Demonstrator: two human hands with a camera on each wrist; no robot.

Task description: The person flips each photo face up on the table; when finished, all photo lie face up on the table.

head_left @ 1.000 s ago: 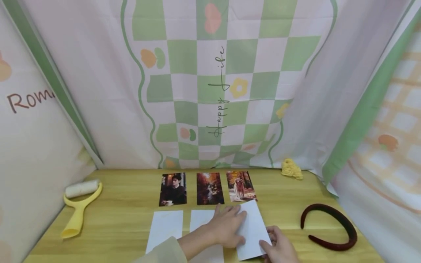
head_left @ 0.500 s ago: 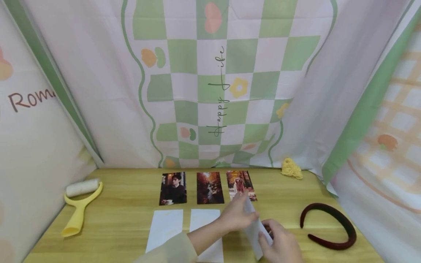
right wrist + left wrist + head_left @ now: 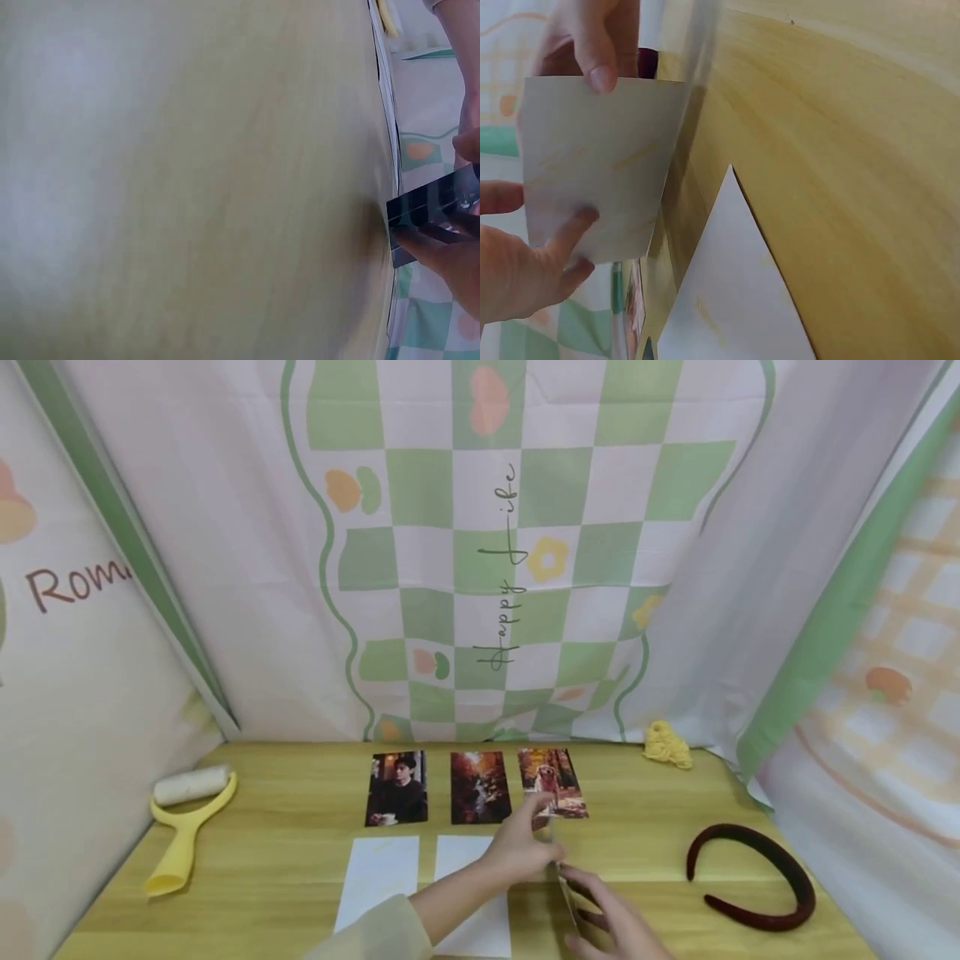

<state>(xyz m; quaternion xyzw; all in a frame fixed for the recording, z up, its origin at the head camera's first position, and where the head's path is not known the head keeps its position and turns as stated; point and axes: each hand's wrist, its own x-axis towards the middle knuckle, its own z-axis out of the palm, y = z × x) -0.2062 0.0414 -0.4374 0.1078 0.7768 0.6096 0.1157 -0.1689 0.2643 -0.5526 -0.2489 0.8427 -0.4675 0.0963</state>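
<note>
Between both hands a photo card (image 3: pixel 600 165) stands nearly on edge, its pale back towards the left wrist and its dark, shiny face (image 3: pixel 427 202) visible in the right wrist view. My left hand (image 3: pixel 521 845) pinches its far end, with fingers on both faces. At the near end my right hand (image 3: pixel 617 914) grips it, the thumb over the pale back in the left wrist view. Two white-backed cards, one left (image 3: pixel 378 881) and one partly under my left forearm (image 3: pixel 468 860), lie on the table. Behind them are three photos: a seated person (image 3: pixel 397 787), an autumn stream (image 3: pixel 480 787) and a dog (image 3: pixel 553 777).
On the left of the wooden table (image 3: pixel 285 852) lies a yellow Y-shaped handle (image 3: pixel 176 852) with a white roll (image 3: pixel 191 785). A dark red headband (image 3: pixel 798 893) rests at the right, and a yellow yarn bundle (image 3: pixel 666 745) at the back right. A checkered curtain (image 3: pixel 487 552) hangs behind.
The card has turned from its white back facing up to nearly edge-on. My left hand has gone from lying spread on it to pinching its end; my right hand has shifted slightly left.
</note>
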